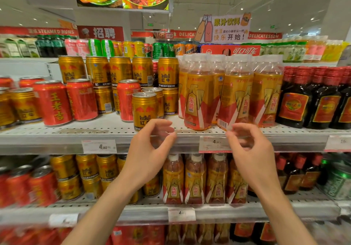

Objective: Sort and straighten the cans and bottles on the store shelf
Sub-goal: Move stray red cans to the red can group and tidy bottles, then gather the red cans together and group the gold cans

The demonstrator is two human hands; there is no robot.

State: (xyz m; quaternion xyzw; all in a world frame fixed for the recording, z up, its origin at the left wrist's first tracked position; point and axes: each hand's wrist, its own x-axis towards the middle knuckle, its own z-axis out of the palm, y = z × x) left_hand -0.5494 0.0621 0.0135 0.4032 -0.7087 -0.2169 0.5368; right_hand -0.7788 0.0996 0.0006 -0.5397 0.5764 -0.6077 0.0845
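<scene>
Both hands hover in front of the upper shelf edge (57, 140), holding nothing. My left hand (150, 149) has loosely curled fingers just below a gold Red Bull can (144, 110) that stands alone near the front. My right hand (250, 149) is curled the same way just below the front yellow-and-red bottles (199, 98). Red cans (53, 102) and more gold cans (119, 70) are mixed together on the left of the shelf; one red can (127, 100) stands among the gold ones.
Dark bottles with red labels (296, 100) fill the shelf's right end. The lower shelf (133, 212) holds red cans, gold cans, similar yellow bottles and dark bottles. Price tags (98, 146) hang on the shelf edges. A top shelf carries assorted drinks.
</scene>
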